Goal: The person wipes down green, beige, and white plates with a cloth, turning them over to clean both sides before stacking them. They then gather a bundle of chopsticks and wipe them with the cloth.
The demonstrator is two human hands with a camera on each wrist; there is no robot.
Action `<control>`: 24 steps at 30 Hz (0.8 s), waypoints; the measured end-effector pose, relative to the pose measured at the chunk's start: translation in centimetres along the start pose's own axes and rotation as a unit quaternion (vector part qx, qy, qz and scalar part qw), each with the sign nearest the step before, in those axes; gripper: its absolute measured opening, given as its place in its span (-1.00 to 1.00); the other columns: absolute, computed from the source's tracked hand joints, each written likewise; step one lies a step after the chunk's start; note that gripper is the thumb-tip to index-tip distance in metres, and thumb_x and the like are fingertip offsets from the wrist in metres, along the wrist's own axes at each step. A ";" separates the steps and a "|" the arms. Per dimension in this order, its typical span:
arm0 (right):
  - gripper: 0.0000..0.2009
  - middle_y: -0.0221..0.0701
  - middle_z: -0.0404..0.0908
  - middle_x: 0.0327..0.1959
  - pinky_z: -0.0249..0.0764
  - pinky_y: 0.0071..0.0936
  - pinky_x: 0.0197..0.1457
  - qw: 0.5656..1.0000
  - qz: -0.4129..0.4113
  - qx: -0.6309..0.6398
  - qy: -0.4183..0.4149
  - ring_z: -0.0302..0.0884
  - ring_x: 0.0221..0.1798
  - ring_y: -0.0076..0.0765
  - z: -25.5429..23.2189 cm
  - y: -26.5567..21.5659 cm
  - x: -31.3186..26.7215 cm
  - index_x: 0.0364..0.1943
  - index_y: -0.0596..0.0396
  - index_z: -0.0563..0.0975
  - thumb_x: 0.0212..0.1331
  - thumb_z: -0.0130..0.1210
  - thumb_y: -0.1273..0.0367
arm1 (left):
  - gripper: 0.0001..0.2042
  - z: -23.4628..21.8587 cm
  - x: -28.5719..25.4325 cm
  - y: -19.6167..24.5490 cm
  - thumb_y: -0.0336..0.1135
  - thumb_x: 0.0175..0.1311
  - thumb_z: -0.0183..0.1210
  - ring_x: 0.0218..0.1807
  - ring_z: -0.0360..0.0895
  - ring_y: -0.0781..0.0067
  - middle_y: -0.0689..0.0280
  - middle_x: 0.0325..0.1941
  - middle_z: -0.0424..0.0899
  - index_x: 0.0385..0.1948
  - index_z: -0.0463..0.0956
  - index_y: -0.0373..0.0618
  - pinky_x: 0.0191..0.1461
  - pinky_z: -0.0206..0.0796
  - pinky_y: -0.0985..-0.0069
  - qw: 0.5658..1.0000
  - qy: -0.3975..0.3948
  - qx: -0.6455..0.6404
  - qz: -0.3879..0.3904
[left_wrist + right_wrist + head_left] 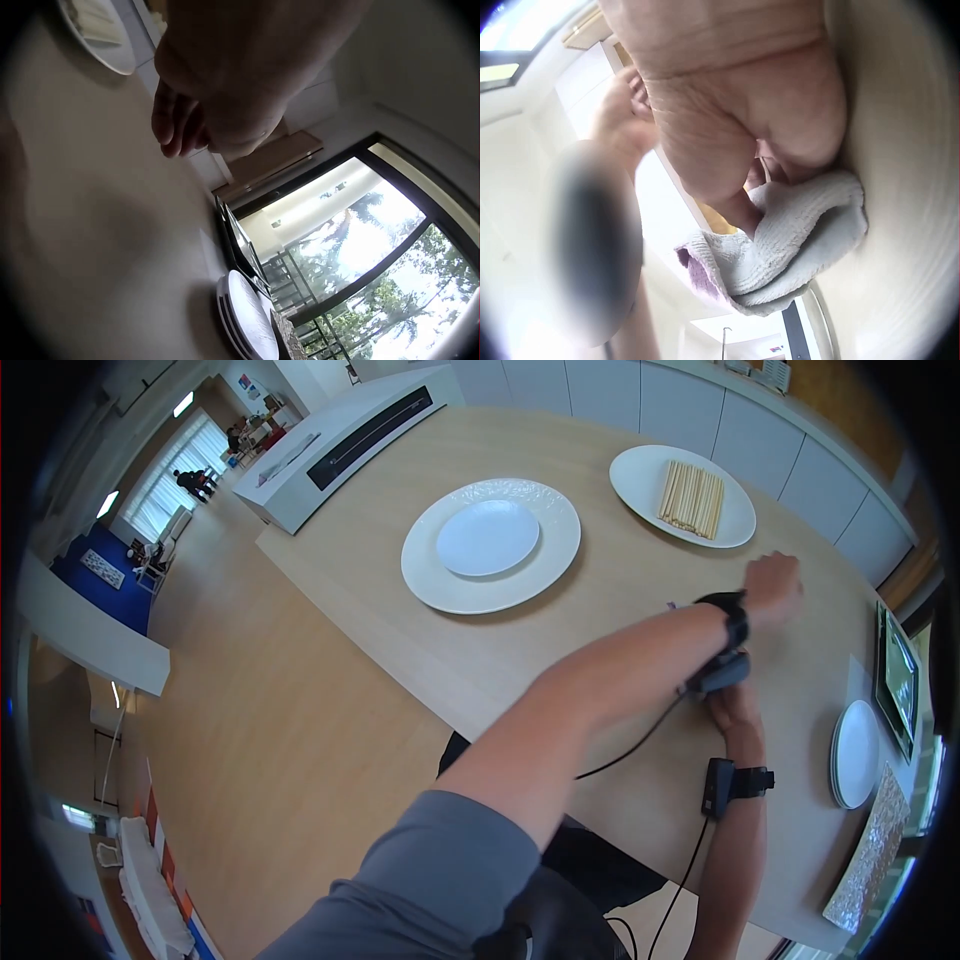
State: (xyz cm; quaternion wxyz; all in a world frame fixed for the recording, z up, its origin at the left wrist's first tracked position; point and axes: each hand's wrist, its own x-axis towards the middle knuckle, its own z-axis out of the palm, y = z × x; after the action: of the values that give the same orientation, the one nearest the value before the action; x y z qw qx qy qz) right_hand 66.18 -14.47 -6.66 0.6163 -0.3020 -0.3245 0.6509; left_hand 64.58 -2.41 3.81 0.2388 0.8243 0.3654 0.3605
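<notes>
My left arm reaches across the tabletop, and its blurred left hand point(775, 588) hovers at the right with loosely bent fingers. No object shows in it; the left wrist view also has this hand point(225, 97) raised above the table. Below the left wrist, my right hand point(736, 705) is low over the table, partly covered by the left wrist's camera. In the right wrist view my right hand point(742, 127) grips a folded grey cloth point(795, 232) with a purple edge. The head view mostly hides that cloth behind the left forearm.
A large white plate point(425, 575) bears a smaller plate point(488, 538). Farther back, an oval plate point(635, 480) holds light sticks point(692, 500). Stacked white plates point(856, 755), a textured rectangular tray point(870, 850) and a dark framed panel point(898, 670) line the right edge. Cables trail from both wrists.
</notes>
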 end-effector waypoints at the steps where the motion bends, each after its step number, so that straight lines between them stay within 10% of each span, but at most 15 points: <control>1: -0.75 -0.31 0.62 0.07 0.50 -0.29 0.27 0.995 -0.019 -0.092 0.017 0.55 0.16 -0.35 1.6 -0.8 0.5 0.12 0.17 0.48 0.42 -0.02 0.48 | -0.76 -1.6 -0.3 -2.8 -0.25 0.20 0.13 -0.21 0.68 -0.16 -0.11 -0.31 0.70 -0.41 0.65 -0.27 -0.08 0.52 0.04 0.999 0.047 0.011 -0.005; 7: -0.71 -0.32 0.58 0.09 0.51 -0.44 0.23 0.991 -0.062 -0.087 0.080 0.55 0.14 -0.42 3.0 -1.4 0.8 0.18 0.20 0.43 0.44 -0.12 0.52 | -0.74 -18.7 -6.5 -13.0 -0.13 0.26 0.18 -0.19 0.68 -0.02 0.11 -0.32 0.74 -0.31 0.65 -0.15 -0.11 0.49 0.20 0.973 0.156 0.059 -0.158; 12: -0.70 -0.32 0.56 0.12 0.52 -0.43 0.22 0.989 -0.062 -0.090 0.100 0.55 0.14 -0.42 3.0 -2.0 1.5 0.21 0.20 0.41 0.45 -0.15 0.52 | -0.59 -30.7 -12.1 -22.8 0.01 0.18 0.33 0.00 0.61 -0.06 -0.01 -0.06 0.62 -0.12 0.58 -0.12 -0.03 0.46 0.11 0.895 0.181 0.345 -0.216; 17: -0.67 -0.29 0.60 0.02 0.75 -0.33 -0.20 0.988 -0.048 -0.093 0.117 0.68 -0.10 -0.34 3.5 -2.1 2.0 0.25 0.18 0.38 0.48 -0.24 0.49 | -0.36 -34.6 -14.3 -26.2 0.15 0.04 0.40 0.18 0.57 0.00 -0.03 0.12 0.61 -0.04 0.56 -0.25 0.14 0.46 0.13 0.855 0.051 0.316 -0.407; 24: -0.69 -0.29 0.60 0.00 0.74 -0.33 -0.29 0.990 -0.024 -0.091 0.105 0.68 -0.14 -0.33 3.4 -2.5 1.9 0.22 0.18 0.40 0.50 -0.23 0.46 | -0.48 -36.0 -15.1 -28.3 0.00 0.03 0.46 -0.30 0.71 0.19 0.09 -0.32 0.73 -0.23 0.61 -0.35 -0.22 0.54 0.31 0.882 0.049 0.176 -0.434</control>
State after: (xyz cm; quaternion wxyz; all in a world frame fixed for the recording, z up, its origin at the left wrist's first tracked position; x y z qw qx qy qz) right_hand 64.85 -12.65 -2.61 0.6329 -0.4155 -0.3227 0.5680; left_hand 17.56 8.14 1.44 0.2040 0.5930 0.7554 0.1898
